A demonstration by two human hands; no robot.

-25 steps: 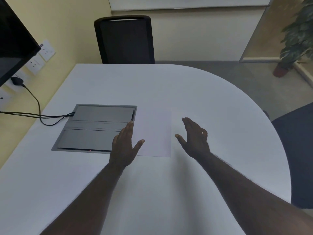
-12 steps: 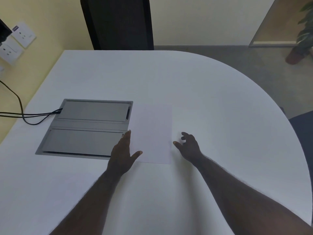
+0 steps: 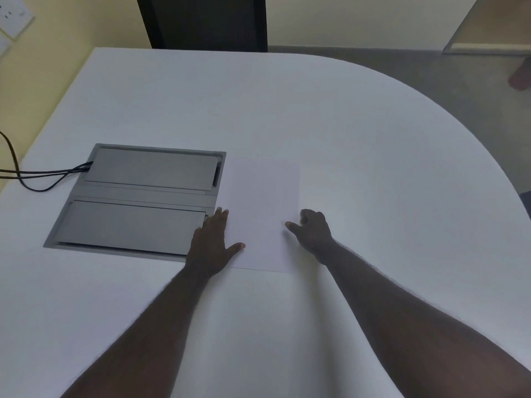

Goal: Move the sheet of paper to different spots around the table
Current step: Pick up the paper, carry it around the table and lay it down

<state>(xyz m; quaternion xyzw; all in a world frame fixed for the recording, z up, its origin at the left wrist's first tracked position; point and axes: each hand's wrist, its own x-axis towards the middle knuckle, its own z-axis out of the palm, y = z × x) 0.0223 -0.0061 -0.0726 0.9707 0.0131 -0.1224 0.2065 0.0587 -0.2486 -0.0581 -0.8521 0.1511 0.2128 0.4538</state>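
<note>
A white sheet of paper lies flat on the white surface, at three o'clock of a grey panel. Left hand flat, fingers spread, on its left edge; right hand loosely curled at its right edge, gripping nothing.

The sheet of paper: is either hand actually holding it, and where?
Not lifted. The sheet of paper lies flat; the left hand rests at its left edge, the right hand curls at its right edge. A pinch cannot be told.

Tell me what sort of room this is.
Probably an office meeting room: a large white table with a built-in grey cable box, a black office chair at its far end, and wall sockets.
</note>
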